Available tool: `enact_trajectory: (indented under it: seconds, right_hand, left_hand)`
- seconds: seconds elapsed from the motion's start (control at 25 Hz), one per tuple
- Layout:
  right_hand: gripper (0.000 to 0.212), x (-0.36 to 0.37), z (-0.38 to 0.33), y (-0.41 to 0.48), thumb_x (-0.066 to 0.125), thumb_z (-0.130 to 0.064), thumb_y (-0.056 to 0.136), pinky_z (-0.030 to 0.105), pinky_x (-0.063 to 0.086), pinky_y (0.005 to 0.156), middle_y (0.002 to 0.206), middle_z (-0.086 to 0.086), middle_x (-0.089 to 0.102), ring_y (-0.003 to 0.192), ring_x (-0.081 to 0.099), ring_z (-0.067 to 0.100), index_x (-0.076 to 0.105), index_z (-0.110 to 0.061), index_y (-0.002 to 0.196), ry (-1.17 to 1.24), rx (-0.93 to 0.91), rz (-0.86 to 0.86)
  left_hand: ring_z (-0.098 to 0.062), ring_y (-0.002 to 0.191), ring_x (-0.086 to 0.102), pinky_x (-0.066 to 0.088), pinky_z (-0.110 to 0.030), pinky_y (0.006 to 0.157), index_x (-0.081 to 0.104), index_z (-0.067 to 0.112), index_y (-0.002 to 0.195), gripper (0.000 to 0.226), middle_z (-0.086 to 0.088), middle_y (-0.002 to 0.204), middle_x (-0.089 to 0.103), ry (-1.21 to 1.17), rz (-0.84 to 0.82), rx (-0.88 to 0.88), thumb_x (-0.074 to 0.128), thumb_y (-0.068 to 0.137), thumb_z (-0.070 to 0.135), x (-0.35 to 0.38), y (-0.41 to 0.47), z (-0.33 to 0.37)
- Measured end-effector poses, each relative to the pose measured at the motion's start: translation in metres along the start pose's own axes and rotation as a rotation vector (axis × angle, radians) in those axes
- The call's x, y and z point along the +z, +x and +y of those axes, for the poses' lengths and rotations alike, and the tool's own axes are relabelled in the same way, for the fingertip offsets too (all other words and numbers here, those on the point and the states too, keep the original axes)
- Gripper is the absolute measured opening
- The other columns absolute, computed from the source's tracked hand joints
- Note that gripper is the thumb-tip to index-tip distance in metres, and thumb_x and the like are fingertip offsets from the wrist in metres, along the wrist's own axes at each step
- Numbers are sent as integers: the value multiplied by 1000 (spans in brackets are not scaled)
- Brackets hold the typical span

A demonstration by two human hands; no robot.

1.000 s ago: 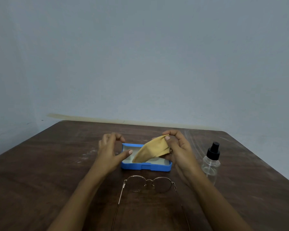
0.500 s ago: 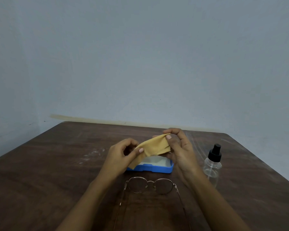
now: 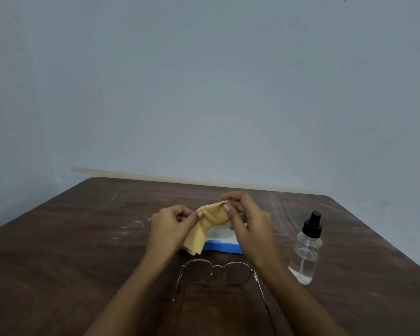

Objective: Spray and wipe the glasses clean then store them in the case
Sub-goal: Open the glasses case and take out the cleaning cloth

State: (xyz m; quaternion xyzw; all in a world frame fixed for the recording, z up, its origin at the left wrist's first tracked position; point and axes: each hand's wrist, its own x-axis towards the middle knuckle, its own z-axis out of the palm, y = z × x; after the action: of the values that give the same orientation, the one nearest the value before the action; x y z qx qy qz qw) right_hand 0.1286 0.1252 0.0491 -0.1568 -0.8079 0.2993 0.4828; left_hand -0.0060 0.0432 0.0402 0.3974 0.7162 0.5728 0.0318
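Left hand [image 3: 172, 224] and right hand [image 3: 250, 224] pinch the yellow cloth [image 3: 211, 214] by its top edge, apparently unfolding it for wiping; glasses [image 3: 218, 271] wait at the case's [image 3: 224, 247] six o'clock.

Bare table [image 3: 70, 251] lies open left of the left hand [image 3: 170, 229]; a spray bottle [image 3: 307, 251] stands right of the right hand [image 3: 250, 226].
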Motion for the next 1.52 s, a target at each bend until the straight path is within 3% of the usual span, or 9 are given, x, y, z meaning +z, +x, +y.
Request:
enact_trajectory:
  seconds: [0.2,0.36,0.52,0.68,0.92,1.04,1.16,1.32,1.52]
  right_hand:
    - [19,10,0,-4,52,-31,86,14,49,69,90,-23,63,91,58,-8,61,-22,100,-98,-83,-109]
    - [35,11,4,-5,44,-49,80,18,49,69,95,-9,68,94,57,0,63,-27,99,-164,-139,-154]
    - [31,10,-3,-8,44,-54,78,16,45,72,87,-12,66,90,55,1,66,-34,90,-50,-63,-168]
    - [9,6,-1,-3,53,-32,89,11,46,71,98,-8,62,89,57,0,57,-28,95,88,147,-17]
    - [23,8,0,-3,65,-15,80,34,55,82,105,8,65,99,63,22,55,-22,99,548,523,-105]
    - [36,6,-1,-1,66,-1,77,36,56,75,91,8,65,91,65,28,53,-17,106,596,538,-73]
    - [48,1,-1,-2,64,4,77,42,54,78,84,9,65,84,66,29,46,-27,109,604,494,-107]
    - [29,-2,-9,-2,49,6,86,37,51,77,98,10,63,89,62,24,63,-20,88,638,464,-210]
    - [46,-11,-9,-4,33,16,85,23,55,72,105,7,64,87,65,11,64,-15,98,492,390,-333]
  left_hand:
    - [-23,76,64,51,-38,66,68,13,76,16,-7,72,67,-279,-64,-150,62,82,27,4,0,0]
    - [-22,69,66,53,-33,63,68,9,76,21,-8,67,68,-538,-125,-249,56,87,21,4,-4,4]
    - [-16,59,66,52,-30,60,68,7,79,14,-7,66,70,-638,-180,-272,62,81,20,2,-5,4]
    - [-19,76,69,57,-25,58,64,8,95,15,-10,84,73,-690,-207,-273,61,80,11,2,-4,3]
    - [-15,82,68,56,-30,73,65,13,99,19,3,82,74,-632,-231,-174,61,81,13,6,-5,6]
    - [-20,89,65,56,-35,75,66,19,91,14,-2,93,69,-640,-246,-148,60,80,13,5,-6,8]
    - [-24,90,65,55,-42,81,66,18,88,10,-5,93,69,-611,-247,-135,61,79,18,4,-7,6]
    - [-17,79,66,57,-24,60,62,14,94,13,-4,86,69,-642,-208,-161,58,82,11,4,-9,4]
    - [-14,72,70,55,-22,55,61,19,96,18,-6,80,70,-682,-184,-146,59,82,9,1,-11,5]
